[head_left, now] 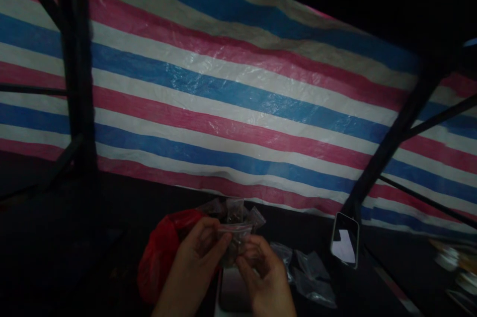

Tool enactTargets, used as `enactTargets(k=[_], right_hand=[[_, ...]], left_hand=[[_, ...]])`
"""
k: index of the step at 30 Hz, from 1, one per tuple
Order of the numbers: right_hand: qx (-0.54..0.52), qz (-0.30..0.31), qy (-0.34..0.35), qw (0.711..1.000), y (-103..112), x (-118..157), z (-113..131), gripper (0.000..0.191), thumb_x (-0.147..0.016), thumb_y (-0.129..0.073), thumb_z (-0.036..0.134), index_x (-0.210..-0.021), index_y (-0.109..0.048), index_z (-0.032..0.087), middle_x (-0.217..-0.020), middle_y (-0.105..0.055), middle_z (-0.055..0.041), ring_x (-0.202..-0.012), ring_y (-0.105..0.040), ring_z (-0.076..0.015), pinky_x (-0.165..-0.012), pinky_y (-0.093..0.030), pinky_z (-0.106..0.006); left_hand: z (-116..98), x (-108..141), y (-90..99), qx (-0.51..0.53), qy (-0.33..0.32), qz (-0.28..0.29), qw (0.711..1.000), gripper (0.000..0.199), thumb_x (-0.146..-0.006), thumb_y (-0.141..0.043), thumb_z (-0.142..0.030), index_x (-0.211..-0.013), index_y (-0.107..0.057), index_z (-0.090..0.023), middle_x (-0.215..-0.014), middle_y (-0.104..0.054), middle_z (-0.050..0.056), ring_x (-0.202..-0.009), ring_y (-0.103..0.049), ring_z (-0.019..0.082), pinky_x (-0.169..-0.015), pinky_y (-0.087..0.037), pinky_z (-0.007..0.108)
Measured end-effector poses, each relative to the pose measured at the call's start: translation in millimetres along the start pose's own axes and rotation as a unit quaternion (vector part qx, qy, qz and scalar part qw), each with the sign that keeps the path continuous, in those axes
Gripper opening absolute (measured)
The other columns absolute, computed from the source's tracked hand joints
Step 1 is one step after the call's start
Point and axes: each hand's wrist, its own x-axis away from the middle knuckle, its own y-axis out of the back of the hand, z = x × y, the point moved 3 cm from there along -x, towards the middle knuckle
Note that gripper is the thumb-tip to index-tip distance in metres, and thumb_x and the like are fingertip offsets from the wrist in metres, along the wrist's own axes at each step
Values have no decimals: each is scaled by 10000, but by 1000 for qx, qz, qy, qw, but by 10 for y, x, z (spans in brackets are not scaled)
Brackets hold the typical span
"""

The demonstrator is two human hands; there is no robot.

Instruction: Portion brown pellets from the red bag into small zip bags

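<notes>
a small clear plastic zip bag [234,247] sits at the frame's lower centre, pinched between the fingers of the left hand [199,252] and right hand [265,267]; a crumpled red plastic bag [156,262] lies lower left of centre.

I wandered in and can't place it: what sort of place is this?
Perhaps a makeshift stall or sheltered work corner, though it is too dim to be sure. A striped plastic sheet hangs behind dark poles, and small clear bags lie on a dark surface.
</notes>
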Motion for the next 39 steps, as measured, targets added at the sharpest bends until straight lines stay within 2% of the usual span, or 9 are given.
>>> enactTargets(k=[5,9,13,20,23,26,31,34,39], right_hand=[[20,14,0,1000,173,147,111,542,-898,-765,585,-1316,-691,248,-1237,-770,-117,-1105,-739,-285,-975,-596,-410],[46,4,-17,999,255,74,233,518,-916,-676,684,-1100,-741,205,-1034,-803,-96,-1006,-754,-279,-920,-591,-383],[141,22,-52,988,341,-49,117,445,-905,-699,530,-1175,-726,177,-883,-770,-52,-840,-747,-255,-776,-586,-352],[225,-55,-22,972,504,-53,-24,477,-914,-656,440,-1300,-719,166,-1131,-730,-114,-1142,-689,-294,-1081,-493,-428],[233,-72,-6,970,587,11,-36,447,-951,-589,468,-1242,-750,170,-1177,-745,-144,-1182,-686,-309,-1099,-494,-451],[229,-77,24,970,681,77,-72,381,-944,-589,480,-1120,-793,211,-1154,-776,-132,-1137,-717,-304,-1063,-530,-447],[237,-62,41,969,735,128,-117,326,-938,-593,469,-1032,-809,243,-1083,-783,-113,-1093,-726,-308,-1021,-545,-459],[242,-50,39,968,703,125,-113,282,-915,-630,437,-1038,-811,259,-1058,-783,-93,-1080,-734,-308,-1007,-551,-451],[242,-67,31,968,666,104,-98,353,-929,-610,451,-1153,-775,233,-1103,-776,-103,-1145,-727,-313,-1070,-524,-460]], left_hand=[[172,85,-170,-59,16,78,995,225,-825,-788,-426,-867,-683,-231,-903,-833,32,-867,-792,216,-779,-611,286],[281,90,-195,-116,2,57,992,243,-856,-736,-456,-929,-713,-225,-977,-841,60,-950,-799,241,-851,-614,311],[346,108,-9,-143,-9,-4,990,305,-901,-696,-458,-1096,-690,-223,-1217,-805,107,-1233,-731,283,-1076,-550,376],[203,228,423,-279,-75,-58,956,293,-991,-600,-481,-1149,-694,-253,-1226,-799,77,-1192,-749,278,-997,-587,335],[125,260,644,-362,-155,-105,913,273,-1015,-556,-465,-1110,-694,-249,-1148,-799,79,-1086,-767,269,-947,-597,342],[67,278,880,-457,-318,-155,816,247,-1033,-485,-393,-1096,-666,-237,-1056,-770,81,-970,-756,256,-874,-609,355],[58,145,1059,-587,-427,-80,683,302,-1065,-413,-329,-1273,-591,-201,-1227,-715,124,-1126,-708,273,-947,-599,399],[22,32,1049,-619,-447,-18,645,355,-1064,-395,-300,-1371,-543,-201,-1317,-695,126,-1200,-688,272,-1010,-580,413],[-9,-31,1071,-614,-476,8,629,366,-1051,-398,-273,-1382,-532,-194,-1324,-695,134,-1192,-691,264,-998,-578,398]])
